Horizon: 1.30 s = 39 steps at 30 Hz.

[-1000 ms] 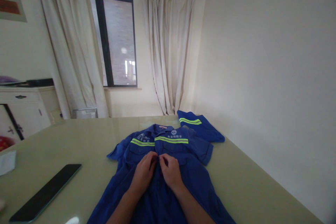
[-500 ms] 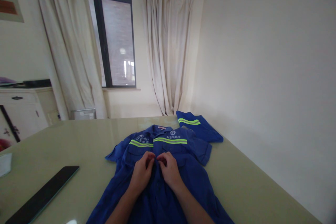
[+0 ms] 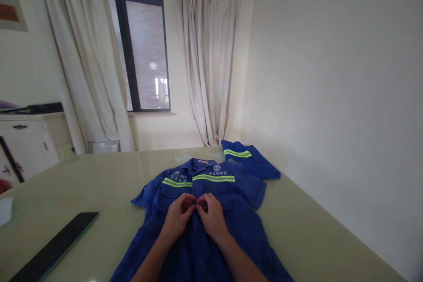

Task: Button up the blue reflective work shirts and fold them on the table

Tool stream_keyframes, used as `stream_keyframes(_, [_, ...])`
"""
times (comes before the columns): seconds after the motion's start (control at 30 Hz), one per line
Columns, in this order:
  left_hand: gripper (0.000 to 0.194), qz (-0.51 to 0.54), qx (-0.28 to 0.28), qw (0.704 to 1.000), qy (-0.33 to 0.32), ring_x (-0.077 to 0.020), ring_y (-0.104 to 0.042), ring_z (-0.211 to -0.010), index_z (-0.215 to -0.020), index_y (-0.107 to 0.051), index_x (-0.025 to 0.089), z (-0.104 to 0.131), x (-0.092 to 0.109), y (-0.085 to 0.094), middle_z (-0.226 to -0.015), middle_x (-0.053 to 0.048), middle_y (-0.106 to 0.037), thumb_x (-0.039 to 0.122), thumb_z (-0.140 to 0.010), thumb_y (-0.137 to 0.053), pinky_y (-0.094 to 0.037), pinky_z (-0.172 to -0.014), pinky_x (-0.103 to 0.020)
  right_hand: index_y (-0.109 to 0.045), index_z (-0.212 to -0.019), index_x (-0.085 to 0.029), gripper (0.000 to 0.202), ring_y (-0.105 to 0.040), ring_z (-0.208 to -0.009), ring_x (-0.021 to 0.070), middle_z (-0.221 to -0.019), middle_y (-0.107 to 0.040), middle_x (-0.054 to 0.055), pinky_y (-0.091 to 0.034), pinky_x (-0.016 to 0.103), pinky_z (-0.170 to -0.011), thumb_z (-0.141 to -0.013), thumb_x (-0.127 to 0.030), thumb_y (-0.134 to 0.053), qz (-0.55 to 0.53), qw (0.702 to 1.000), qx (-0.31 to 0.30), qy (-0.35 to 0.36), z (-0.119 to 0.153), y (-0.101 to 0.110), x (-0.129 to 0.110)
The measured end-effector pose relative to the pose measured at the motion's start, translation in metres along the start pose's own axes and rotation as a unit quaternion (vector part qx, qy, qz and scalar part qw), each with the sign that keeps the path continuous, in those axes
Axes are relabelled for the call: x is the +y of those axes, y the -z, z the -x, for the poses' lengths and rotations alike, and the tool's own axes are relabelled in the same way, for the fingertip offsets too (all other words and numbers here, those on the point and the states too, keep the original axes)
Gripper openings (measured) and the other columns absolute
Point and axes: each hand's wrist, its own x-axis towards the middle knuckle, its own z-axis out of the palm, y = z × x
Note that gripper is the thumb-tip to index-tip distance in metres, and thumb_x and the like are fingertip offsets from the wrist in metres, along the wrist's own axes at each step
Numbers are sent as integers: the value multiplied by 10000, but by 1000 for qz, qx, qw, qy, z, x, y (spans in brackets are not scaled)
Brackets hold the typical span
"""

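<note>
A blue short-sleeved work shirt (image 3: 244, 224) lies front up on the table, collar away from me. Yellow-green reflective bands and white printing cross its chest. At the middle of the front placket, below the bands, my left hand (image 3: 178, 216) pinches the cloth with thumb and fingertips. My right hand (image 3: 211, 216) pinches the placket right beside it, so the fingertips of both hands nearly meet. Any button between the fingers is too small and covered to make out.
Folded blue clothing (image 3: 251, 161) with a reflective band lies beyond the shirt's right sleeve. On the pale green tabletop (image 3: 109, 180), a dark flat slab (image 3: 56, 246) lies at left, near a white item (image 3: 5, 210). A wall (image 3: 330, 97) borders the table's right side.
Both hands stay at the placket; their fingertips have drawn closer together, and the right hand has shifted slightly left. The view has tilted a little.
</note>
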Motion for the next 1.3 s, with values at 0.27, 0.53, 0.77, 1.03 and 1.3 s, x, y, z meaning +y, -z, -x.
stream_keyframes(0.27, [162,-62,-38,997,-29,-211,-714,-864,-951,-663,230,2,9,1,-912,-32,-755,292,-869,-537,-538,-810,-319,-662,-839,-208,171,-622,-779,163,-870,-638,10,-442,253,-726,-801,-66,-574,33,999,-11,2,2,0,1])
stream_keyframes(0.53, [179,-17,-27,999,-19,-210,-714,-870,-971,-660,208,3,5,-1,-934,-45,-754,251,-824,-568,-538,-815,-325,-656,-845,-219,142,-618,-759,161,-849,-642,0,-440,250,-714,-806,-96,-595,19,1000,-12,0,2,-1,2])
stream_keyframes(0.77, [185,-48,-18,998,-25,-196,-688,-808,-981,-662,212,3,8,-5,-888,-28,-731,267,-832,-569,-528,-760,-307,-661,-826,-202,90,-649,-821,195,-851,-699,29,-435,275,-733,-869,-187,-583,-1,999,-4,-40,-2,-3,10])
stream_keyframes(1.03, [180,-228,18,970,-88,-220,-676,-932,-997,-658,258,13,11,-17,-982,-41,-713,231,-932,-492,-513,-837,-329,-721,-798,-184,186,-675,-787,213,-785,-738,38,-475,290,-712,-871,-299,-593,-94,990,-7,-109,-8,-4,24])
stream_keyframes(1.3, [227,-348,-5,935,-66,-220,-681,-982,-1004,-647,251,18,10,-22,-1012,-46,-715,137,-945,-460,-518,-861,-309,-741,-793,-206,221,-687,-751,231,-781,-753,51,-476,310,-687,-873,-342,-586,-58,994,1,-90,1,0,18])
